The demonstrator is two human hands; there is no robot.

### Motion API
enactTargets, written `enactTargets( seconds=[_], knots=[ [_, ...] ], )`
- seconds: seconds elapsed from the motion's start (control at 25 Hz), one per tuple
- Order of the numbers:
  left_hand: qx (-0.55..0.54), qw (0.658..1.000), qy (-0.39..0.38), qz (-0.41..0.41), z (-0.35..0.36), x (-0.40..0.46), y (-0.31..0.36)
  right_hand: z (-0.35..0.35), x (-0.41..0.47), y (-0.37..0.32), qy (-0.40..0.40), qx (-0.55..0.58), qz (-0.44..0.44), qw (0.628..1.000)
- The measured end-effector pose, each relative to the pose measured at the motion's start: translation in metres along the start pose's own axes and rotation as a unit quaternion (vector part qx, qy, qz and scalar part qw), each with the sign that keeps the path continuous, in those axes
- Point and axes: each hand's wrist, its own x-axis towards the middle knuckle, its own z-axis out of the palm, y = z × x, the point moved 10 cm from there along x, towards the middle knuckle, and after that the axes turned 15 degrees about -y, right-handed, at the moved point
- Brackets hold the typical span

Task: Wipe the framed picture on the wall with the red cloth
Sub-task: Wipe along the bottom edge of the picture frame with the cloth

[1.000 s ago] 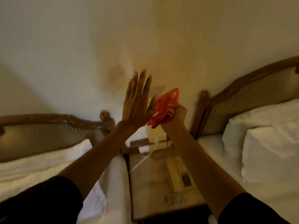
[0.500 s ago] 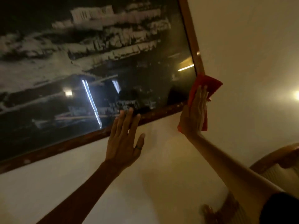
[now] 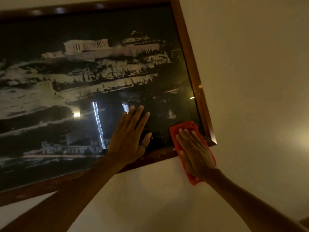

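Observation:
A large framed picture (image 3: 192,67) with a brown wooden frame hangs on the wall; its dark glass shows a hilltop ruin and reflects room lights. My left hand (image 3: 130,139) lies flat on the glass near the lower edge, fingers spread, a ring on the thumb. My right hand (image 3: 194,151) presses the red cloth (image 3: 183,127) flat against the picture's lower right corner, over glass and bottom frame. Part of the cloth sticks out below my palm onto the wall.
Bare cream wall (image 3: 250,81) stretches to the right of and below the frame. A bright light glow (image 3: 304,139) shows at the right edge. A bit of brown wood (image 3: 305,221) peeks in at the bottom right corner.
The view rose from the beds to the picture. My left hand moved up from the wall onto the glass. My right hand slid the cloth from the frame's right side onto the lower right corner.

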Motion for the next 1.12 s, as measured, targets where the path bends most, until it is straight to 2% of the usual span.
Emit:
enactTargets(
  seconds=[0.16, 0.4, 0.48, 0.64, 0.8, 0.96, 1.12],
  knots=[
    [0.029, 0.999, 0.003, -0.03, 0.017, 0.066, -0.005, 0.01, 0.006, 0.01, 0.014, -0.047, -0.047, 0.998],
    [0.065, 0.996, 0.006, -0.056, 0.03, 0.073, -0.006, 0.003, -0.013, 0.045, 0.031, -0.064, -0.078, 0.994],
    [0.067, 0.996, 0.006, -0.06, 0.029, 0.074, -0.004, 0.002, -0.015, 0.05, 0.034, -0.055, -0.063, 0.996],
    [0.067, 0.996, 0.007, -0.066, 0.032, 0.072, -0.011, 0.011, -0.011, 0.032, 0.06, -0.013, 0.031, 0.998],
    [0.07, 0.995, 0.005, -0.077, 0.031, 0.071, -0.008, 0.009, -0.014, 0.042, 0.033, -0.06, -0.047, 0.997],
    [0.078, 0.994, -0.002, -0.08, 0.028, 0.07, -0.007, 0.007, -0.009, 0.04, 0.027, -0.053, -0.064, 0.996],
    [0.078, 0.993, 0.002, -0.087, 0.031, 0.069, -0.007, -0.014, 0.01, 0.05, -0.026, -0.072, -0.125, 0.989]
  ],
)
